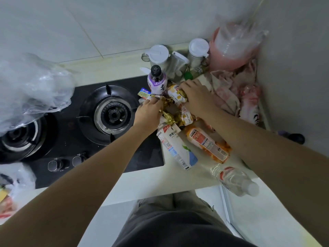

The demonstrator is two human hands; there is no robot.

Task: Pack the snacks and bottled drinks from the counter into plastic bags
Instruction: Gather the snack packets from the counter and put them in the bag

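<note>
A person leans over a pale counter (142, 179) beside a black gas hob (99, 122). At the centre of the view lies a heap of wrapped snacks (175, 118); the left hand (148, 111) pinches wrappers at its 9 o'clock edge, and the right hand (197, 97) curls its fingers round a yellow-patterned packet (175, 94) at 12 o'clock. A purple bottle (157, 81) stands just behind. At 5 o'clock lie a white bottle (176, 148), an orange bottle (207, 143) and a clear bottle (235, 180). A clear plastic bag (30, 88) sits at 9 o'clock.

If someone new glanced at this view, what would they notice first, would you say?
Probably both hands, left hand and right hand, gathering the snack pile on the counter right of the stove. Next, the bottles lying nearer the person: a white bottle, an orange bottle and a clear bottle.
</note>
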